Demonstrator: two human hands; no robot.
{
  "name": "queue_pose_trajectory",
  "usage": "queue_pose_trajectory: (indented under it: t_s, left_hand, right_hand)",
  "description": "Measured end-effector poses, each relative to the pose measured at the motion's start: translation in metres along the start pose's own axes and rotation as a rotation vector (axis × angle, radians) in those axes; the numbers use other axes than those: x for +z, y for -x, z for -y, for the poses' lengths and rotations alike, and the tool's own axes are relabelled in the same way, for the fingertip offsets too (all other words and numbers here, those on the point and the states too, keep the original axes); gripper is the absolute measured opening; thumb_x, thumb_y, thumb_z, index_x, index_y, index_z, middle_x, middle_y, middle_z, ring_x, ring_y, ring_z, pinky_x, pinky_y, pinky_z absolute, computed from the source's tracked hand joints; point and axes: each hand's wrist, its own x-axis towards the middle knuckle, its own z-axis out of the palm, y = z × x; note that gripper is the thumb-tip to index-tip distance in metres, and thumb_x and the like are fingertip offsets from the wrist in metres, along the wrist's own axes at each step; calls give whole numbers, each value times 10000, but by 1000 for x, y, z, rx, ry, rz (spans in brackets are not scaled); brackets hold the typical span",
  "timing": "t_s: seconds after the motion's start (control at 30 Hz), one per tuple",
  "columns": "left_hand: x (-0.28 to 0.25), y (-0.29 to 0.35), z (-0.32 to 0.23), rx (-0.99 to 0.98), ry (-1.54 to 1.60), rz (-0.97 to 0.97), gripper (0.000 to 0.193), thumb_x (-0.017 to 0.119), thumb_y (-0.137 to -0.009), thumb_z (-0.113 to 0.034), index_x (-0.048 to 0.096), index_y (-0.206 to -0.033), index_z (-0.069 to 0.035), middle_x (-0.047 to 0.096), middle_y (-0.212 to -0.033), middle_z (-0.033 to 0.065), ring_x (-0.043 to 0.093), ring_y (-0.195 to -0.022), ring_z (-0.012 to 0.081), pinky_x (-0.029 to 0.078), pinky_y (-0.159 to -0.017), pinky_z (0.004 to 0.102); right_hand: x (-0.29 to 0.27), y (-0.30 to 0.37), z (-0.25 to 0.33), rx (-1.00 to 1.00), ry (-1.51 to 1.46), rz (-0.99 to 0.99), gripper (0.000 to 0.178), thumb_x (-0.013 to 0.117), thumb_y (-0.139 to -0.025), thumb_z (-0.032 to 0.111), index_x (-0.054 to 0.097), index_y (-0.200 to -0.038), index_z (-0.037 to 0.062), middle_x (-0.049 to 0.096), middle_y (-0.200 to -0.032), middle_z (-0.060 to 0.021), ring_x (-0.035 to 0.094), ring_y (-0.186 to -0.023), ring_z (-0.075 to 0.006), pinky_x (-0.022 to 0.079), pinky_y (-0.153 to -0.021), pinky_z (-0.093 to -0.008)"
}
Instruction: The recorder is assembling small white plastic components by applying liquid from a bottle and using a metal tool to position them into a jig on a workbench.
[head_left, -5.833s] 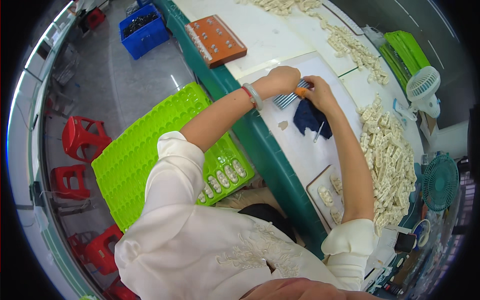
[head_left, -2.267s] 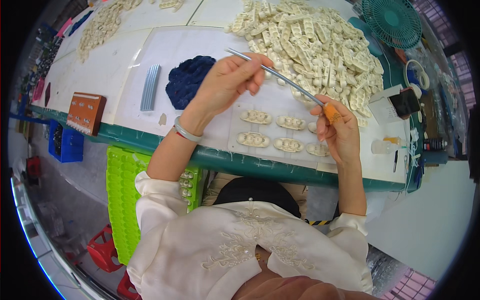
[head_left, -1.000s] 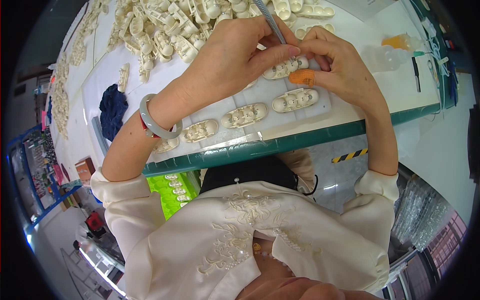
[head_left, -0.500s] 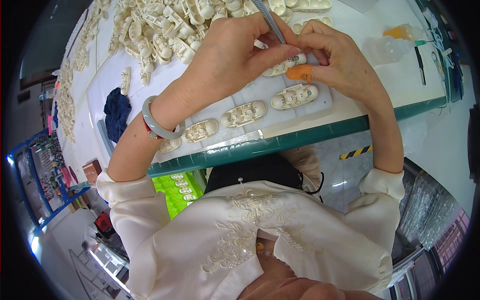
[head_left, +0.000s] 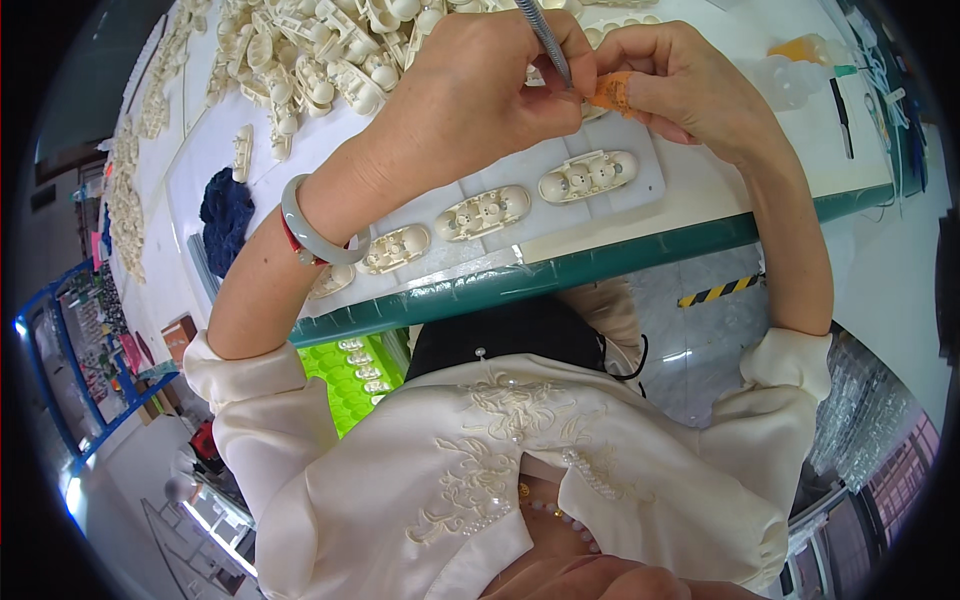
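My left hand [head_left: 500,85], with a pale bangle at the wrist, is closed round a slim grey ribbed tool [head_left: 545,40]; its tip points down at the fingertips. Close against it, my right hand [head_left: 675,85] is pinched, an orange cover on its thumb. Whatever its fingers hold is hidden. Just under the fingertips a cream plastic part [head_left: 596,110] is mostly covered. Nearer me, a row of oval cream casings with small domes lies on a white board [head_left: 640,205]: one at the right [head_left: 588,177], a middle one [head_left: 483,213] and a left one [head_left: 397,249].
A heap of loose cream parts [head_left: 330,50] covers the far left of the table. A dark blue cloth [head_left: 228,215] lies left of my forearm. Clear bottles [head_left: 785,80] and a black pen-like tool [head_left: 842,115] are at the right. The table has a green front edge [head_left: 560,258].
Both hands have shifted slightly away from me. My right hand has turned, its orange-covered thumb now up against the left fingertips and the tool's tip. The casings lie in the same row.
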Motion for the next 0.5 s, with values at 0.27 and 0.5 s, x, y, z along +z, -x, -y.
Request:
queue_pose_trajectory:
  t_s: [0.27, 0.5]
  left_hand:
    - [-9, -1, -1, -4, 97, 14, 102, 632, -750, 33, 543, -740, -15, 539, -665, 9, 489, -618, 47, 423, -559, 207]
    - [-37, 3, 2, -224, 456, -131, 99, 647, -760, 38, 564, -811, 16, 583, -662, 24, 511, -551, 34, 372, -468, 155]
  right_hand:
    - [4, -3, 10, 14, 153, -10, 142, 492, -735, 8, 603, -823, 0, 523, -554, -25, 358, -329, -19, 246, -300, -162]
    - [-1, -13, 36, 224, 115, 144, 142, 623, -773, 69, 581, -856, -39, 561, -581, -35, 456, -401, -72, 329, -361, -195]
